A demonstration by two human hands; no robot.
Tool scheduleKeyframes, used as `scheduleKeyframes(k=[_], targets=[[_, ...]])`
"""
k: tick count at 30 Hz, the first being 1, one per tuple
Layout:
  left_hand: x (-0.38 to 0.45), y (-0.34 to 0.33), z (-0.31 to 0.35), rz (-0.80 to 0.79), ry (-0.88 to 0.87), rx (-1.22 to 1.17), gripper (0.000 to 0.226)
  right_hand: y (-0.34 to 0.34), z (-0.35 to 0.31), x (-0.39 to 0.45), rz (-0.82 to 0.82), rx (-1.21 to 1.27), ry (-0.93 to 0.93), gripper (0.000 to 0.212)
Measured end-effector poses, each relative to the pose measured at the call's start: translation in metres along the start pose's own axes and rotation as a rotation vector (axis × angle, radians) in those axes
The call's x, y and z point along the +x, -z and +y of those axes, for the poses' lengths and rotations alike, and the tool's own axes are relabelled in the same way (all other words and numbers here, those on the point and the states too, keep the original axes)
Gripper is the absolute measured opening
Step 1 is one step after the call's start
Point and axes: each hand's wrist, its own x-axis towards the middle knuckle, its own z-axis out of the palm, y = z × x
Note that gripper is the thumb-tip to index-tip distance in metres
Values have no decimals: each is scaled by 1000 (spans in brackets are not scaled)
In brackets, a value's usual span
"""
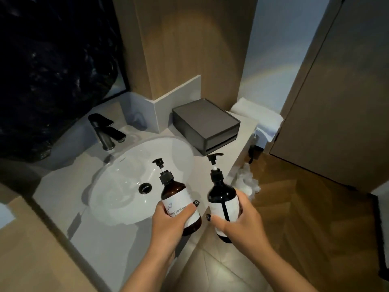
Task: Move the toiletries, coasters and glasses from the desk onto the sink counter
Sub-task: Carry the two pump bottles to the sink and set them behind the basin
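My left hand (pixel 168 222) grips a brown pump bottle (pixel 174 190) with a white label reading "liquid soap". It hovers over the right rim of the white sink basin (pixel 117 182). My right hand (pixel 242 218) grips a darker pump bottle (pixel 222 192) with a white label, held just past the counter's front-right edge. Both bottles tilt slightly away from me, pumps pointing up. The grey sink counter (pixel 101 241) lies below and to the left.
A dark grey box (pixel 207 125) stands on the counter at the back right. A black faucet (pixel 105 131) rises behind the basin. Folded white towels (pixel 259 119) lie beyond the box. A wooden door (pixel 336 102) is to the right, with wood flooring below.
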Motion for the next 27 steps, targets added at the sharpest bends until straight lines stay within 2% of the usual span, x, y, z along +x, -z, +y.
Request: scheduleKeyframes(k=[5,10,23,27], targets=[[11,-30,10,131,-35,-83,40,30,-2,50,-130,-61,88,56],[22,-29,17,281,-78,-80,40,29,-14,90,-233,-62,126,53],[107,57,41,667,-138,-83,41,-77,-44,181,-575,3,103,55],[144,90,52,761,-154,-17,43,-108,-57,207,-603,20,73,56]])
